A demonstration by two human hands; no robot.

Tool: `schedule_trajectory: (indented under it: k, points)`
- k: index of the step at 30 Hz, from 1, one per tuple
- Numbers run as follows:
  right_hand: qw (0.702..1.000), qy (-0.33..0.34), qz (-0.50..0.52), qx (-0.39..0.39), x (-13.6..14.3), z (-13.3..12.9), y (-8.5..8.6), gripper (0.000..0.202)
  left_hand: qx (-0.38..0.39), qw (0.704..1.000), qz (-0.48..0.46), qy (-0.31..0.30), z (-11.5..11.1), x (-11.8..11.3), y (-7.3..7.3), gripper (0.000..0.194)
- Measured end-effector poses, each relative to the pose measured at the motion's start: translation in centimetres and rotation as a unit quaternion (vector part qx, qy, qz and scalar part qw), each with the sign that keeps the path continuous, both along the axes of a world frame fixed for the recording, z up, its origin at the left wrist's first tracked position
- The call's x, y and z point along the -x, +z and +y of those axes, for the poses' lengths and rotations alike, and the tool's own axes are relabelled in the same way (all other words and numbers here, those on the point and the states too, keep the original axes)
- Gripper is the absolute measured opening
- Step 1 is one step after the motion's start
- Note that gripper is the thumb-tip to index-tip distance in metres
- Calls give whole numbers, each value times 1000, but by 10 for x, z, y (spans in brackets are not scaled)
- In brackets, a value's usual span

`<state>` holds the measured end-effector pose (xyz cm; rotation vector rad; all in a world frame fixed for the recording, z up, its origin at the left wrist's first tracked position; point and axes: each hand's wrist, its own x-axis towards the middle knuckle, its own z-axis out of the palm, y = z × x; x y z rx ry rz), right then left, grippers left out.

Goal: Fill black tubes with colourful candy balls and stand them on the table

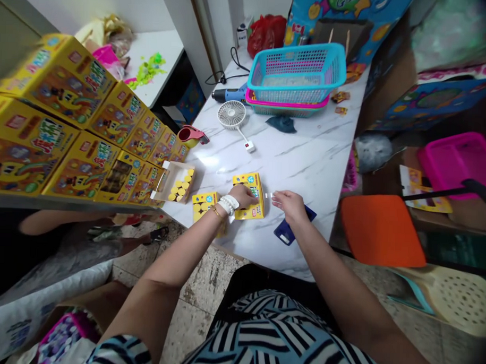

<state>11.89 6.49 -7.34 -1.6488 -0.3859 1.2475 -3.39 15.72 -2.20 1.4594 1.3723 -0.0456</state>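
On the marble-patterned table, my left hand (241,197) lies on a yellow printed box (254,180), its fingers bent down and gripping it. Just right of that box, my right hand (289,202) pinches a small clear piece (269,195) that looks like a sticker or tape. Under my right wrist lies a dark blue phone-shaped object (285,232). Left of my left wrist is a second yellow box (202,204) showing round yellow pieces in its window. Beyond it, an open carton (180,186) holds several round yellow pieces.
Stacked yellow boxes (68,160) line the left side. A small white fan (231,114), a red tape dispenser (192,135), a blue heat gun (230,94) and a blue basket (294,72) stand farther back. An orange stool (380,229) is at the right. Another person's arm (66,221) shows at left.
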Motion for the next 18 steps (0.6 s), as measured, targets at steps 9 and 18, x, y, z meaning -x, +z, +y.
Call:
schedule_trajectory:
  k: [9, 18]
  points:
    - [990, 10, 141, -17, -1, 2, 34, 29, 51, 985, -144, 82, -14, -6, 8, 49]
    - [980, 31, 197, -4, -2, -1, 47, 29, 137, 944, -250, 165, -25, 6, 0, 45]
